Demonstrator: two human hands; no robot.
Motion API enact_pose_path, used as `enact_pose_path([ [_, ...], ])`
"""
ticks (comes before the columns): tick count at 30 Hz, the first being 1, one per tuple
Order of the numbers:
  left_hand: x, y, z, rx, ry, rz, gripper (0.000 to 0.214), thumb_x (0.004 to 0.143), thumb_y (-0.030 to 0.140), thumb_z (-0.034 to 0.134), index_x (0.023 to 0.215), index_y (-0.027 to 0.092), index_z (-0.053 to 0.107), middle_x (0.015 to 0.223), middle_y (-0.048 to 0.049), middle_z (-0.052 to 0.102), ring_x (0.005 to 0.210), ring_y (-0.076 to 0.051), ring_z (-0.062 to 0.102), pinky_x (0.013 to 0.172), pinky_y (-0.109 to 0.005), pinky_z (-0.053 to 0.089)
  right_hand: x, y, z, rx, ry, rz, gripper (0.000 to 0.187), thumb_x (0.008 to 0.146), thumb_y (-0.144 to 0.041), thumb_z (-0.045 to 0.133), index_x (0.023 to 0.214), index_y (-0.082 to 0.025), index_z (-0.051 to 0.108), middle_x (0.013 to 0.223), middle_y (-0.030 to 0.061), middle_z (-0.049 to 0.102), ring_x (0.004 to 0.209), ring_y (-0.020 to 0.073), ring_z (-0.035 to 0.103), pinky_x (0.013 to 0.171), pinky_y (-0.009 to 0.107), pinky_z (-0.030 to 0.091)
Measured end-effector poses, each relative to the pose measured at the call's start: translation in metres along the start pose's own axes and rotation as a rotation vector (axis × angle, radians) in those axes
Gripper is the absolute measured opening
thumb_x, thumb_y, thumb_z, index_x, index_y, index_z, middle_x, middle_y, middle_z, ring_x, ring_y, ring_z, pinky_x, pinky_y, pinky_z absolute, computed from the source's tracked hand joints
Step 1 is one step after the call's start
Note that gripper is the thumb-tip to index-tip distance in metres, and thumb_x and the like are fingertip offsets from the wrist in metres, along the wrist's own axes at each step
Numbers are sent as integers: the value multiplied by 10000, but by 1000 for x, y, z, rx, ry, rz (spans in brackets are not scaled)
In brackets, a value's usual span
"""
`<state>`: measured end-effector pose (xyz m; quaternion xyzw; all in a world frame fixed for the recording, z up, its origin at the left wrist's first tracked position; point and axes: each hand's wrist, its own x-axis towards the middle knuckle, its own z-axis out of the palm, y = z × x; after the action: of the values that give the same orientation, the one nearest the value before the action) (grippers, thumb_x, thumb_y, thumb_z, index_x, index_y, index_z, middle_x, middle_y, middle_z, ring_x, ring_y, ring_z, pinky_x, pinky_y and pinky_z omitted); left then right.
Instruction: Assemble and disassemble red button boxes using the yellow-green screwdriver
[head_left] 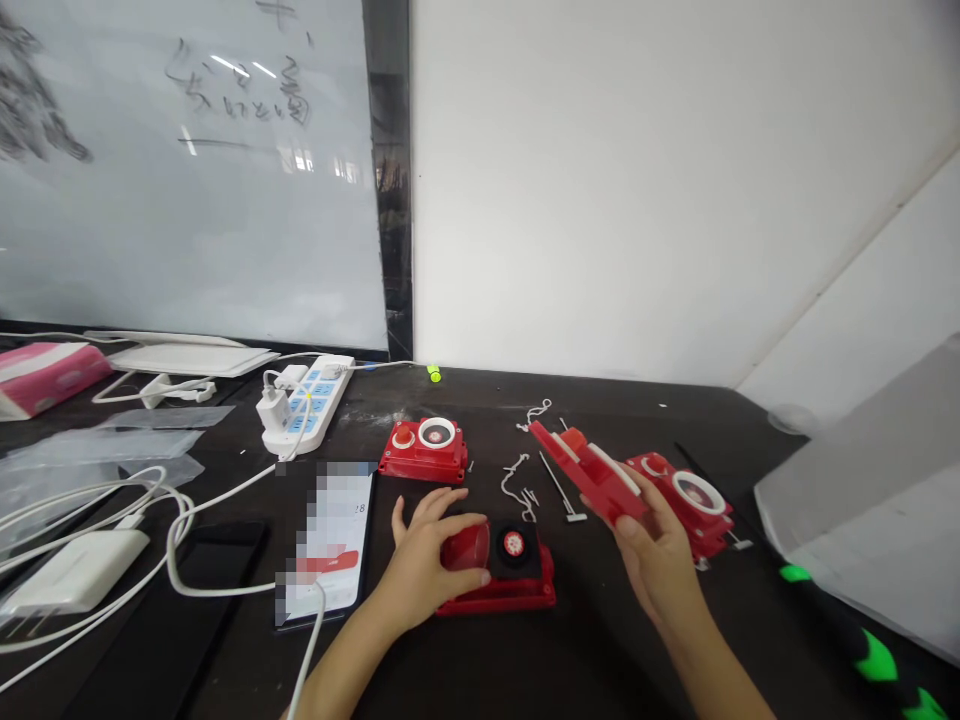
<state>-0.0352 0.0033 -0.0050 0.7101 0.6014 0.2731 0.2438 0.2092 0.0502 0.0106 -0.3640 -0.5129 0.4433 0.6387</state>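
Note:
My left hand [420,572] pinches a translucent red round cap [471,548] between thumb and fingers. The cap stands tilted over the left part of an opened red alarm box [517,597], whose right part bears a black round piece [514,545] with a red-and-white label. In the air to the right, my right hand [658,545] is closed on a red alarm box cover [589,475], tilted, with an orange-red dome on it. Behind sits a whole red alarm box [421,450] with a white ring. A second alarm box [690,505] lies beyond my right hand.
White twisted cords [517,485] and a small metal hammer [564,490] lie in the middle. At left are a lit phone [330,540], a white power strip [319,405], a charger [79,570] with loose cables and plastic bags [157,440]. A wall bounds the table's back.

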Motion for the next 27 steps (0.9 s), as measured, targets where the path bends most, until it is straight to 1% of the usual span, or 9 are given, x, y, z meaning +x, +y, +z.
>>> enact_pose_path([
  [4,0,-1,0,-22,8,1,458,591,273,737,1014,395,610,1336,-7,462,1265,-287,339,990,-628,-58,2,3,-4,63,49,21,433,641,-306,723,1055,-268,605,1076,59,638,960,233,601,838,429,492],
  [8,-2,-1,-7,-114,12,-34,414,602,239,713,981,362,603,1320,5,486,1262,-274,355,997,-620,-67,2,3,-5,86,49,37,445,630,-289,733,1055,-269,605,1086,61,633,970,240,596,861,444,476],
  [12,-6,8,-15,-232,123,-110,388,683,251,634,1054,327,548,1216,3,581,1167,-234,481,1035,-580,-31,2,3,-5,71,48,27,435,648,-293,716,1066,-261,601,1097,70,626,991,255,586,871,470,464],
  [14,-7,17,-17,-248,159,-119,388,683,288,646,1058,324,551,1152,11,619,1112,-227,525,1046,-564,-24,1,3,-5,66,44,23,426,656,-291,709,1067,-268,598,1100,64,626,1001,252,581,878,468,460],
  [16,-6,29,-16,-213,162,-102,396,636,297,693,1016,324,587,1108,18,637,1084,-236,539,1045,-568,-17,1,4,-4,62,45,21,425,654,-293,711,1063,-266,599,1101,63,625,1004,253,579,877,464,460],
  [19,-4,45,-11,-162,132,-20,411,579,323,746,972,313,627,1012,17,658,1023,-234,563,1041,-579,-17,1,4,-4,46,37,17,437,647,-309,716,1063,-248,600,1097,77,624,993,258,583,859,457,472],
  [22,0,53,-4,-118,125,17,442,555,334,764,977,288,639,990,0,648,989,-233,568,1039,-590,11,0,2,-3,27,1,14,434,658,-318,707,1071,-243,594,1076,76,631,975,250,588,835,434,489],
  [24,3,54,-2,-99,115,25,439,557,332,761,977,280,646,1013,-14,637,994,-240,565,1038,-593,66,0,1,-3,21,-16,20,422,671,-310,697,1076,-252,590,1063,65,634,964,240,591,828,415,494],
  [27,6,53,-2,-63,113,34,419,554,342,759,955,280,657,1138,-38,600,1064,-273,536,1025,-597,135,-1,-1,-3,29,-18,32,408,679,-301,693,1072,-268,591,1054,52,636,951,230,596,824,398,496],
])
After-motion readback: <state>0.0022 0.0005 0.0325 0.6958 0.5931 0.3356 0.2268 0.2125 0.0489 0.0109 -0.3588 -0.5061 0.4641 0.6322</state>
